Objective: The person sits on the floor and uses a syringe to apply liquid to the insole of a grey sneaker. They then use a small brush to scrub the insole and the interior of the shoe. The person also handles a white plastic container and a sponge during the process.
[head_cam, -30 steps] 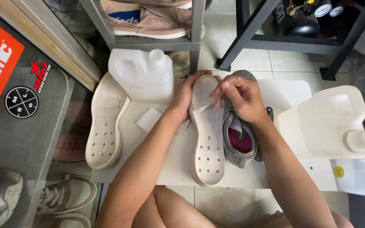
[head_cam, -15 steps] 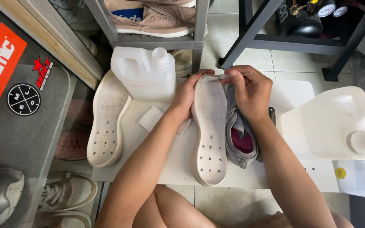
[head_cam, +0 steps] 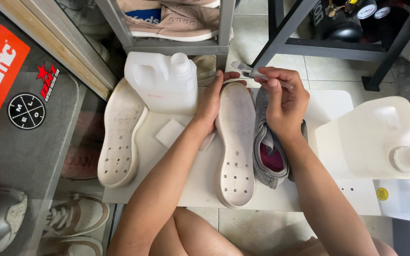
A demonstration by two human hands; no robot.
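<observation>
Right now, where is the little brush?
In the head view, the small pale brush is in the right hand, above the white perforated sole's toe end.

Illumination: bright, even, diffuse; source not visible. Shadows: soft, short, under forearms and beside white sole point(head_cam: 236, 142) on tabletop point(head_cam: 328, 106). Glare: mild highlights on white jug point(head_cam: 160, 80) and second jug point(head_cam: 373, 137); whites near clipping, surface detail still readable. Dark zones: grey mat at left, black frame upper right. Focus: sharp at centre; slight softness on brush point(head_cam: 257, 73). Edges: wide-angle stretch, straight lines bowed toward corners.
</observation>
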